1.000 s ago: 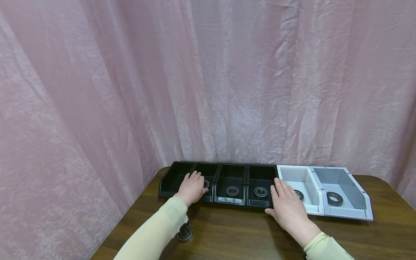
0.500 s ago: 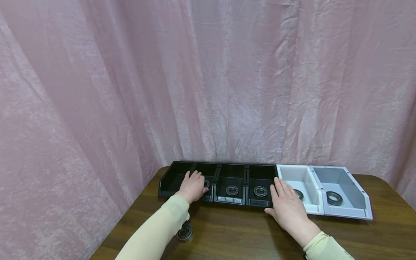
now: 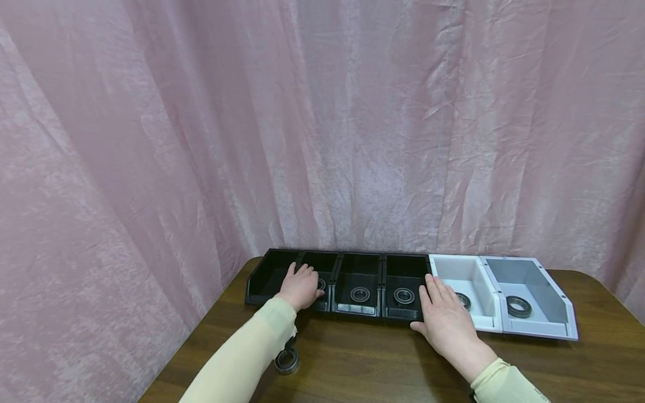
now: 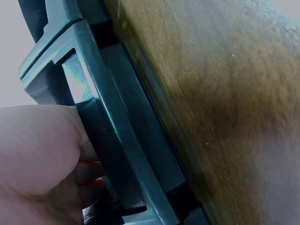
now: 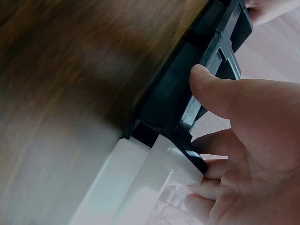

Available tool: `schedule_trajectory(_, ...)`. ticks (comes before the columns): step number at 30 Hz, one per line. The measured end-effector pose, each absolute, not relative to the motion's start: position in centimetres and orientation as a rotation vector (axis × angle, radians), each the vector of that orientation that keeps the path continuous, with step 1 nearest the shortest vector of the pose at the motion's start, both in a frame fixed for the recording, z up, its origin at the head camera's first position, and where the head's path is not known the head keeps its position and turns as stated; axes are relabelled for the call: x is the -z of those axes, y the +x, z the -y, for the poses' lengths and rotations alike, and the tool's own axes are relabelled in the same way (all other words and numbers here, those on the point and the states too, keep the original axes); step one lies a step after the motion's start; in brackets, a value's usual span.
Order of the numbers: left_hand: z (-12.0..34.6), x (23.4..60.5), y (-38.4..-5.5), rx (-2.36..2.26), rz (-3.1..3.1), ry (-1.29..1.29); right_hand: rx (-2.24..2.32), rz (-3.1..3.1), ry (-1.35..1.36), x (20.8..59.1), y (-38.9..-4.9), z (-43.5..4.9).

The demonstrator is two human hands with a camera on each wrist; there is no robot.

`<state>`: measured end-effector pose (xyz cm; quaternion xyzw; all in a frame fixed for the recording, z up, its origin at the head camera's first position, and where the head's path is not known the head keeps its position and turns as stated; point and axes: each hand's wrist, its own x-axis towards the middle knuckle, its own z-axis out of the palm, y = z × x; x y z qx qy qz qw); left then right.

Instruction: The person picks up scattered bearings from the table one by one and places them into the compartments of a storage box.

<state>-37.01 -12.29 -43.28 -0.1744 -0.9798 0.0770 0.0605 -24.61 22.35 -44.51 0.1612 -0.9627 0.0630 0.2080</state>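
Note:
A row of bins stands at the back of the table. My left hand [image 3: 299, 288] rests on the two leftmost black bins [image 3: 270, 271], fingers extended, partly covering a bearing [image 3: 321, 284] in the second. In the left wrist view its fingers reach behind a black bin's front [image 4: 124, 126]. My right hand [image 3: 444, 313] lies with straight fingers along the join between the rightmost black bin [image 3: 405, 266] and the white bin [image 3: 453, 267]. In the right wrist view its thumb [image 5: 206, 84] touches the black bin's front. A bearing [image 3: 463, 301] in the white bin is partly hidden.
The middle black bins hold a bearing [image 3: 360, 294] and another bearing [image 3: 404, 296]. At the right end, a grey bin [image 3: 524, 271] contains a larger bearing [image 3: 519, 306]. One bearing [image 3: 287, 361] lies on the wooden table [image 3: 363, 358] beside the left sleeve. Pink curtain [image 3: 322, 123] hangs behind.
My left forearm and hand have shifted very slightly to the right. The right hand, bins and bearings look the same.

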Motion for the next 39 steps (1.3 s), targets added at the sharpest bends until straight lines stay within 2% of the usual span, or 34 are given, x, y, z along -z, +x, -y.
schedule_trajectory(9,12.3,43.7,-37.9,-0.254,2.983,-0.513,-0.176,2.688,0.449,44.5,-24.6,-22.3)
schedule_trajectory(18,11.2,41.9,-36.7,-0.33,3.013,-0.481,-0.183,2.685,0.445,44.5,-24.6,-22.4)
schedule_trajectory(39,10.8,41.7,-36.7,-0.345,3.046,-0.484,-0.179,2.669,0.454,44.5,-24.6,-22.3)
